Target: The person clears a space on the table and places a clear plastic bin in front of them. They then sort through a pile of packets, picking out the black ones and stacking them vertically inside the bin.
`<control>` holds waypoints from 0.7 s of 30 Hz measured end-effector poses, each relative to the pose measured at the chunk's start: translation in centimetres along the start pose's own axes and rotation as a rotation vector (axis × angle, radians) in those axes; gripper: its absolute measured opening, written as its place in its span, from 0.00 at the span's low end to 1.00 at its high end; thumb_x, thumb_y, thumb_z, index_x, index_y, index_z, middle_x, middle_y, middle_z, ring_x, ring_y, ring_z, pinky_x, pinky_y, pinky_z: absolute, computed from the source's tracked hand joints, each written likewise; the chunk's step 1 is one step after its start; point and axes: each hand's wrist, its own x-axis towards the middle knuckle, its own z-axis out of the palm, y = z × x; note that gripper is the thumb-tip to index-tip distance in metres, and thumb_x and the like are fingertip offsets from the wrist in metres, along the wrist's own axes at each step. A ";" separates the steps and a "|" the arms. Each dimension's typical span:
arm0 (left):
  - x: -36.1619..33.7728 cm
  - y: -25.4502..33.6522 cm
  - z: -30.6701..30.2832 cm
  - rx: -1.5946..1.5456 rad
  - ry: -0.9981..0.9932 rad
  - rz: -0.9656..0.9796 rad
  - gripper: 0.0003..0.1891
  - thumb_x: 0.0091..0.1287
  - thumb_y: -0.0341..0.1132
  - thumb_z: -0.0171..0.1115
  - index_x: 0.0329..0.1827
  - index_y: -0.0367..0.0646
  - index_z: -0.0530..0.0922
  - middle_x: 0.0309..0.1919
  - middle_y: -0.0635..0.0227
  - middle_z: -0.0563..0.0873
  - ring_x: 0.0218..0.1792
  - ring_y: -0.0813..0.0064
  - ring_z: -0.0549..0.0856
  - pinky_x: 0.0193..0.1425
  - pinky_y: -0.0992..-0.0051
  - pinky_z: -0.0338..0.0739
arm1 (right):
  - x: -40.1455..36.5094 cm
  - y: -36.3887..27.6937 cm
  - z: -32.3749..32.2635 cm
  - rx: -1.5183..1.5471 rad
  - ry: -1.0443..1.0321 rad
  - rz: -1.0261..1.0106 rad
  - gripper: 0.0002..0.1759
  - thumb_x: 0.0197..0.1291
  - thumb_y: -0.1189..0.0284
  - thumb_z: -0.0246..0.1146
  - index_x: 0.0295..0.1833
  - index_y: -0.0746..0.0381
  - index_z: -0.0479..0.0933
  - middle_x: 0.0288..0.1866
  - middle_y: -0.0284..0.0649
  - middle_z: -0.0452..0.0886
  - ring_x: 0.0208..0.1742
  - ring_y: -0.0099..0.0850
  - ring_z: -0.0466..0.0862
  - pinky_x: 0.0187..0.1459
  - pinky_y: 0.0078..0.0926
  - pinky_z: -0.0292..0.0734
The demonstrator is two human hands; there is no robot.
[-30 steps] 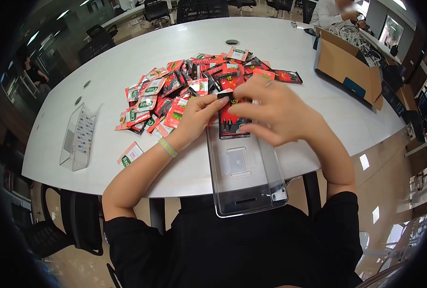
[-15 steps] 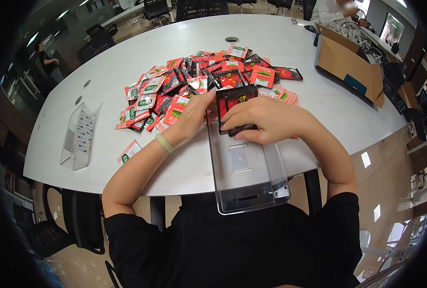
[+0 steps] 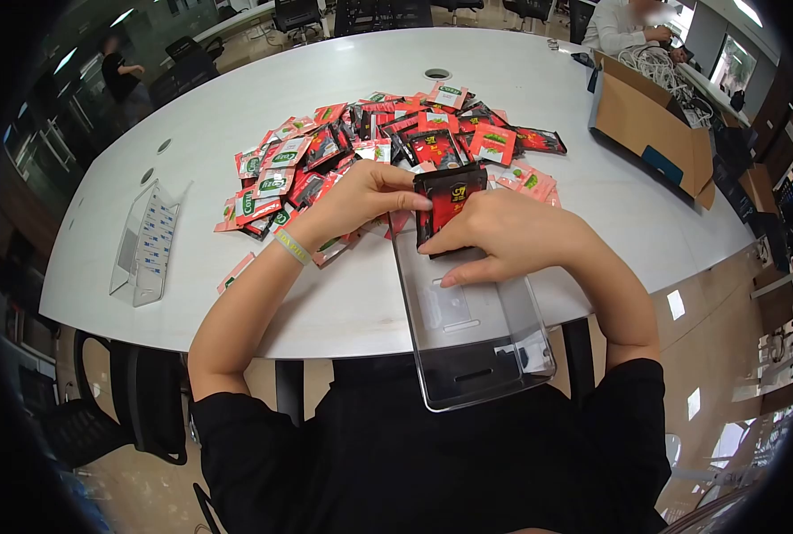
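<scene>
A small stack of black-and-red coffee sachets (image 3: 451, 190) marked "G7" stands tilted at the far end of a clear plastic box (image 3: 441, 365). My left hand (image 3: 361, 198) pinches the stack's left edge between thumb and fingers. From the right, my right hand (image 3: 516, 233) grips its lower right side, with the index finger across the front and the thumb below. The box extends past the table's near edge toward my body, and its far end is hidden by the hands and sachets. Directly beyond lies a heap of red and black sachets (image 3: 323, 145).
A second clear plastic holder (image 3: 154, 254) with blue printed strips stands at the left of the white table (image 3: 325, 80). One loose sachet (image 3: 236, 271) lies near my left forearm. An open cardboard box (image 3: 641, 125) is at the right, with a seated person (image 3: 619, 31) behind it.
My left hand has shifted right and taken the sachets' edge. The stack is slightly more to the right, and the clear box's near end has swung right and toward me.
</scene>
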 end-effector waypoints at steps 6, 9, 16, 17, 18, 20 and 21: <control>0.1 -0.3 -0.5 -0.104 -0.118 0.005 0.12 0.60 0.26 0.65 0.47 0.37 0.81 0.30 0.72 0.84 0.29 0.86 0.80 0.32 0.85 0.75 | -0.1 0.2 0.4 0.015 0.045 -0.023 0.22 0.51 0.59 0.66 0.47 0.63 0.80 0.33 0.46 0.83 0.34 0.41 0.82 0.38 0.35 0.75; -0.1 0.7 0.2 0.025 0.011 -0.068 0.11 0.58 0.24 0.64 0.44 0.34 0.80 0.28 0.68 0.85 0.27 0.85 0.80 0.31 0.82 0.75 | 0.0 0.1 0.5 0.009 0.057 -0.027 0.20 0.51 0.60 0.66 0.44 0.63 0.80 0.32 0.45 0.83 0.34 0.41 0.82 0.37 0.36 0.75; -0.2 2.6 1.5 0.443 0.146 0.086 0.12 0.53 0.22 0.63 0.41 0.33 0.79 0.23 0.60 0.84 0.23 0.75 0.83 0.30 0.76 0.77 | 0.4 -0.6 0.4 -0.111 -0.006 0.044 0.23 0.47 0.62 0.68 0.48 0.62 0.79 0.34 0.44 0.83 0.35 0.43 0.81 0.37 0.37 0.75; -0.1 2.4 1.5 0.431 0.160 0.110 0.11 0.52 0.22 0.64 0.39 0.32 0.79 0.24 0.59 0.84 0.23 0.73 0.84 0.30 0.76 0.77 | 0.3 -0.6 0.4 -0.114 -0.006 0.042 0.23 0.47 0.62 0.68 0.48 0.62 0.79 0.34 0.44 0.83 0.35 0.43 0.81 0.37 0.37 0.75; -0.1 2.2 1.5 0.421 0.173 0.134 0.10 0.52 0.23 0.64 0.38 0.32 0.79 0.24 0.59 0.85 0.23 0.71 0.84 0.30 0.76 0.77 | 0.3 -0.7 0.4 -0.122 0.007 0.032 0.21 0.48 0.62 0.67 0.46 0.62 0.79 0.31 0.45 0.82 0.33 0.43 0.82 0.37 0.38 0.75; -0.1 2.3 1.6 0.451 0.188 0.139 0.09 0.52 0.24 0.64 0.37 0.32 0.79 0.24 0.59 0.84 0.23 0.72 0.84 0.30 0.75 0.78 | 0.3 -0.8 0.4 -0.129 0.021 0.023 0.20 0.49 0.61 0.67 0.44 0.62 0.79 0.28 0.46 0.81 0.32 0.43 0.82 0.37 0.38 0.76; -0.2 2.4 1.6 0.479 0.203 0.143 0.09 0.52 0.25 0.64 0.36 0.31 0.80 0.23 0.59 0.84 0.22 0.72 0.83 0.30 0.74 0.78 | 0.3 -0.9 0.3 -0.130 0.010 0.041 0.20 0.49 0.61 0.67 0.45 0.63 0.79 0.28 0.46 0.81 0.32 0.43 0.82 0.37 0.38 0.76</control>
